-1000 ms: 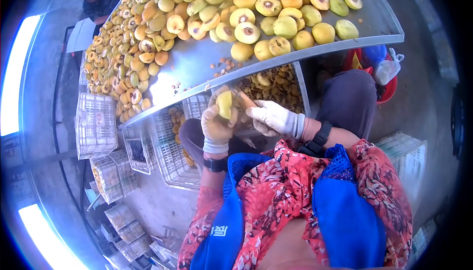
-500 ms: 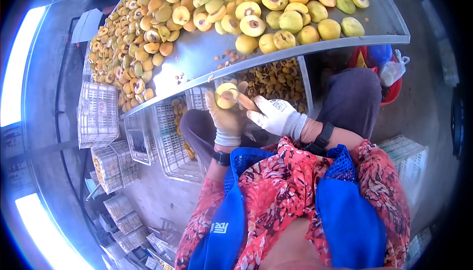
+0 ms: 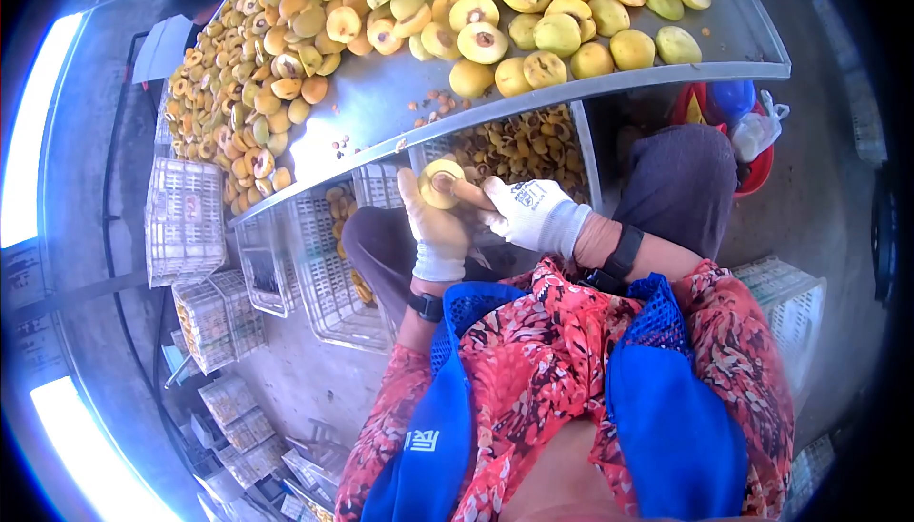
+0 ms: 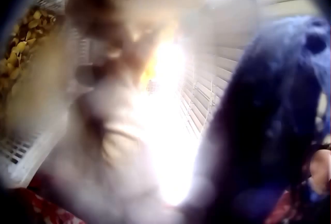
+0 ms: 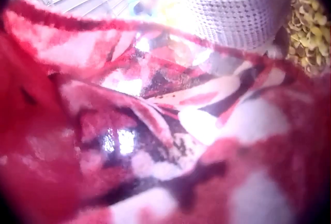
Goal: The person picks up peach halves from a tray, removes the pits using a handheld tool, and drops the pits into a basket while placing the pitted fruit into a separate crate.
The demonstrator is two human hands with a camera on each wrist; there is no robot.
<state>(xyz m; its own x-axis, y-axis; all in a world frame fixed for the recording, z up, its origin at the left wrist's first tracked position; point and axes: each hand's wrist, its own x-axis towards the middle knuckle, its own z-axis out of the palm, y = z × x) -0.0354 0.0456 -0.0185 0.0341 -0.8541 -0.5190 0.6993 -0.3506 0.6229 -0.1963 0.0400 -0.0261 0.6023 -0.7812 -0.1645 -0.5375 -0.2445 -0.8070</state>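
Note:
Below the table's front edge, my gloved left hand [image 3: 438,232] holds a yellow peach half [image 3: 431,174] with its cut face turned up. My right hand [image 3: 539,216], in a white knit glove, grips the wooden handle [image 3: 472,195] of a small tool. The tool's working end meets the middle of the cut face and is hidden there. Glare and blur cover most of the left wrist view. In the right wrist view a flowered sleeve [image 5: 207,157] fills the frame, with the glove's knit cuff [image 5: 238,12] above it.
Halved peaches [image 3: 481,42] are heaped on the metal table [image 3: 371,94]; loose pits lie near its edge. Under it a crate holds many cut pieces [image 3: 533,156]. Plastic crates [image 3: 186,222] stand at the left, a red bucket [image 3: 759,175] at the right.
The left hand has turned the peach half from side-on to cut face up. The right hand has brought the tool onto that face, and its handle now lies flatter.

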